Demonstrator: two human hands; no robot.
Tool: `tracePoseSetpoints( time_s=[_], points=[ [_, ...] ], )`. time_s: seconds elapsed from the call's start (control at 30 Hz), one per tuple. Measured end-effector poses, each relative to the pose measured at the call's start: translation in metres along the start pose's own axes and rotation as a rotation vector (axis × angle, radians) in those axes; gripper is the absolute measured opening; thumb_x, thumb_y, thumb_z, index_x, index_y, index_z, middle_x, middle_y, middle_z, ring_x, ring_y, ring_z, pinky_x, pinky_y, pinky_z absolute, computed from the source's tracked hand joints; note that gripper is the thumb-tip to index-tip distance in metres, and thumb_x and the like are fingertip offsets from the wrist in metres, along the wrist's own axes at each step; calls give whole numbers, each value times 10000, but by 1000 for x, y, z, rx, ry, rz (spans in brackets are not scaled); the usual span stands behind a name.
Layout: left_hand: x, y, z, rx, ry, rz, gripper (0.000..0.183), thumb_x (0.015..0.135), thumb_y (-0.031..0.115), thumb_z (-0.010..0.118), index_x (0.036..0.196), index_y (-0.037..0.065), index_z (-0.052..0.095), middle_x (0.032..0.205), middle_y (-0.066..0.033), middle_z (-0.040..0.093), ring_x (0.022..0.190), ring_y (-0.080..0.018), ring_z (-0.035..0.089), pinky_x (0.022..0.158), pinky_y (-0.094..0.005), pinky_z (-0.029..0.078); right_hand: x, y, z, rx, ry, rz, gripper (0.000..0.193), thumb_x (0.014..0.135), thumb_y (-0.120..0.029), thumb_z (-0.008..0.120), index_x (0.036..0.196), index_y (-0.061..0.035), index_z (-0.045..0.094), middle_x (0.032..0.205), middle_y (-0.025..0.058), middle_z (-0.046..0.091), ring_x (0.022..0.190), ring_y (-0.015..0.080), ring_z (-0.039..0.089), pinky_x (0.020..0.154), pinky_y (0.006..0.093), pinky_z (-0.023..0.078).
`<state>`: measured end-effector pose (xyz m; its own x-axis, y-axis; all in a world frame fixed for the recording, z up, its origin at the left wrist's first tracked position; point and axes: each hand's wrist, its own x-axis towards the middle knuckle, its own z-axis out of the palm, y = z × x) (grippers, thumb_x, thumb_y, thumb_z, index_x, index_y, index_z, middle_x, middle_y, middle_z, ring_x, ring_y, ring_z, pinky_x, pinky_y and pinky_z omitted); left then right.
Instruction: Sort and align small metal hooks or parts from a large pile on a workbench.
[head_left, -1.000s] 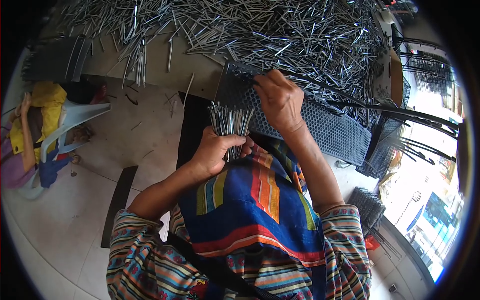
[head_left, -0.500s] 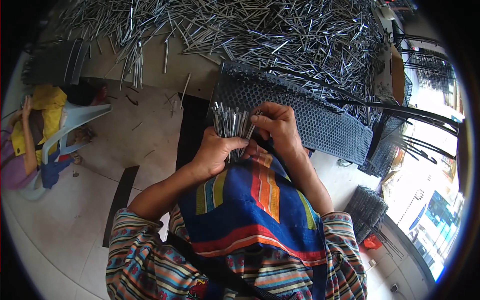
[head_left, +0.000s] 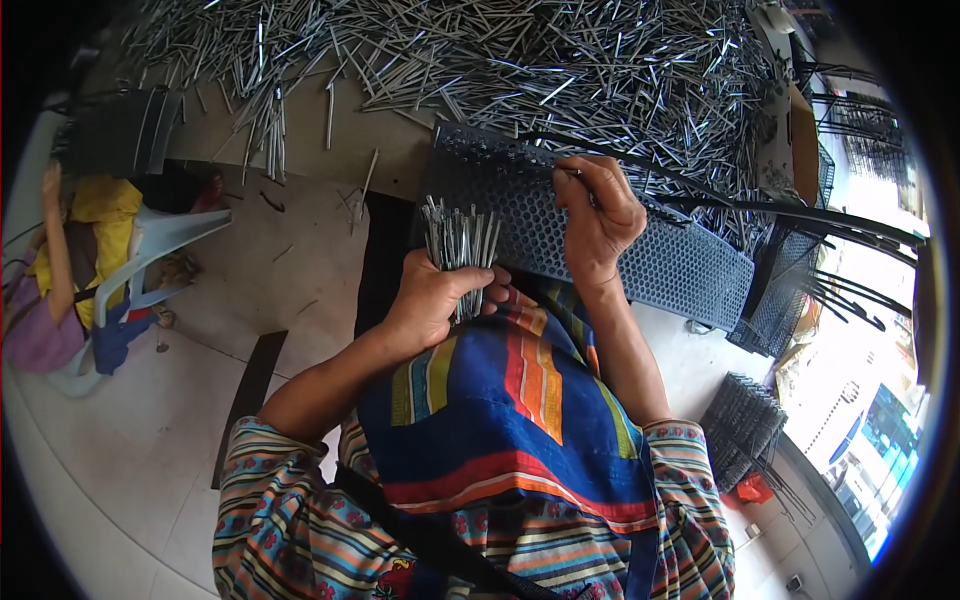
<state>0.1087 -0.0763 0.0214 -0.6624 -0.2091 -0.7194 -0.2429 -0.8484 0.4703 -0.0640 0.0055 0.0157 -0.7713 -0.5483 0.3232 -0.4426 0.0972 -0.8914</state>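
My left hand (head_left: 432,300) is closed around an upright bundle of thin, flat silvery metal strips (head_left: 463,238), just above the lap. Their ends fan out over the thumb. To the right of it, my right hand (head_left: 608,222) is raised over a dark perforated panel (head_left: 660,265) with its fingers pinched near the panel's far edge. Whatever sits between those fingertips is too small to make out. The panel lies tilted along the near side of the worktable, and small dark pieces line its upper edge. A blue striped apron (head_left: 450,420) covers my lap.
A large heap of loose metal strips (head_left: 480,70) covers the table beyond the panel. Long black strips (head_left: 800,218) stick out at the right. At the left, another person (head_left: 75,265) sits on a pale plastic chair (head_left: 165,235). Stacked dark mesh pieces (head_left: 738,425) stand at lower right.
My right hand has left the strip bundle and moved up and right to the panel's far edge. The left hand keeps the bundle in place. The seated person's arm has shifted upward.
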Motion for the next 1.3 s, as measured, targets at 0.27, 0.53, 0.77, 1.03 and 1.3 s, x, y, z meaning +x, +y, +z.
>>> tracePoseSetpoints(
  time_s=[0.27,0.53,0.77,1.03,1.3],
  points=[
    [5,0,0,21,22,31,41,805,-36,616,813,-55,652,741,-143,671,610,-191,658,536,-288,533,-4,13,4,-50,-82,-8,146,763,91,670,891,23,689,794,43,632,590,67,544,521,197,414],
    [6,2,-3,50,10,51,47,789,-46,619,817,-65,651,746,-153,676,602,-199,657,525,-291,523,4,-3,12,-288,-136,-77,139,736,20,716,871,-10,706,708,61,620,584,107,572,537,239,437],
    [7,1,-3,25,43,36,48,774,-41,640,812,-63,657,751,-156,679,613,-214,664,524,-295,517,13,-7,7,-452,-187,-160,117,744,-12,711,860,-27,704,701,76,618,568,180,606,521,281,454],
    [10,-4,-4,4,21,57,52,774,-35,647,818,-61,658,753,-155,678,613,-216,664,522,-295,516,15,-8,6,-548,-350,-416,122,729,-80,737,842,-71,691,713,46,599,593,239,609,527,325,472],
    [7,-2,-2,-25,-13,27,78,787,-44,630,860,-64,647,777,-159,679,639,-219,667,543,-297,519,4,-11,-4,-323,-387,53,140,760,-97,720,869,-21,679,720,42,643,624,156,626,541,296,472]
  ],
)
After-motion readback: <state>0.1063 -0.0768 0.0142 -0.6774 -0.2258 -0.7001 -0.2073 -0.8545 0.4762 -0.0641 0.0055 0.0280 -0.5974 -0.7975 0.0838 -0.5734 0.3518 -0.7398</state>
